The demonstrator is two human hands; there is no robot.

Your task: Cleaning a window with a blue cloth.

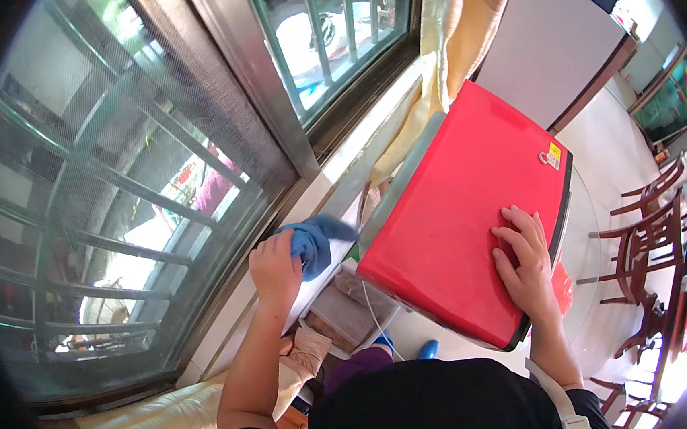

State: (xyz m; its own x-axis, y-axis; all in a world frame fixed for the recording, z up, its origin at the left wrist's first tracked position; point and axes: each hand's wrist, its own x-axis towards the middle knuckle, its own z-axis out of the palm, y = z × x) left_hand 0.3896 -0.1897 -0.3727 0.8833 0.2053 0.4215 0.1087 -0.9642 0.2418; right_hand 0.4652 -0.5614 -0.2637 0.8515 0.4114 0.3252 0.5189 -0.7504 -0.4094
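Note:
A bunched blue cloth is gripped in my left hand, its fingers curled round it. That hand is over the window ledge, just left of a large red box-shaped thing. The thing has a smooth red top, a grey strip along the window side and a dark edge on the right. My right hand rests on the red top near its right edge, with the fingers spread. A small yellow and white sticker is on the top's far right corner.
A barred sliding window fills the left, with yellow curtains beside it. A white cord hangs by a plastic bin below. Right are a round glass table and wooden chairs; a white panel stands behind.

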